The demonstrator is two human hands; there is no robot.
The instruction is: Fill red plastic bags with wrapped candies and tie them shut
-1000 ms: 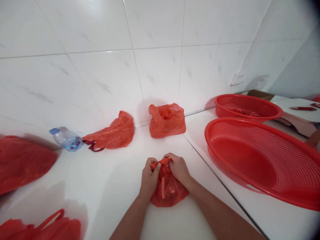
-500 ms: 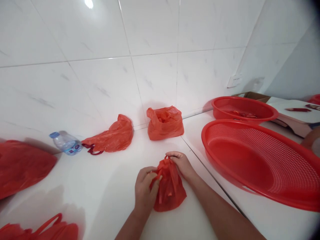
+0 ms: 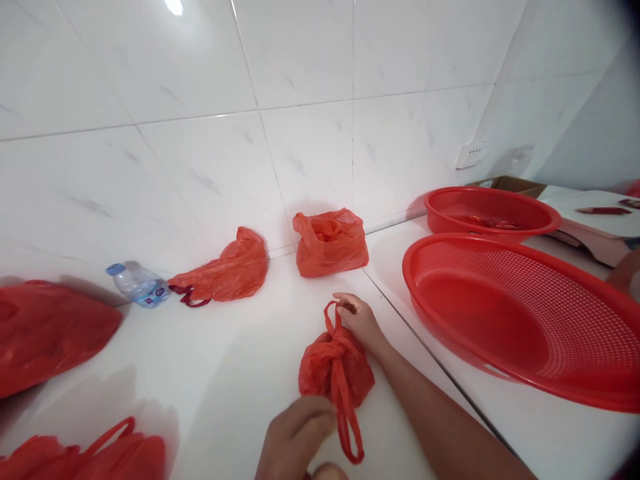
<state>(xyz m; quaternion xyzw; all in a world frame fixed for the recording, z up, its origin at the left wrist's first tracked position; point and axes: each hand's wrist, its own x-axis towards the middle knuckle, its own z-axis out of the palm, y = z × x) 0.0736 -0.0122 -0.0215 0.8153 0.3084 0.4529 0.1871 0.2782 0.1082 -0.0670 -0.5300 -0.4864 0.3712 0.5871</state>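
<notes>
1. Pinching the upper loop of a tied red bag, the right hand reaches in at the bag's 1 o'clock, its fingers drawn narrow.
2. At 7 o'clock of the bag, the left hand is blurred, fingers curled, just beside the lower loop; it is impossible to tell whether it grips anything.
3. The tied bag sits on the white table between the 2 hands, its knot near the middle, with 1 loop toward 12 o'clock and the other toward 6.
4. Taking the tied bag as the dial's centre, a boxy red bag stands at 12 o'clock, by the tiled wall.
5. At 10 o'clock lies a slumped red bag, with a plastic bottle beyond it.
6. Between 2 and 3 o'clock sits a perforated red basket; a red basin is behind it.
</notes>
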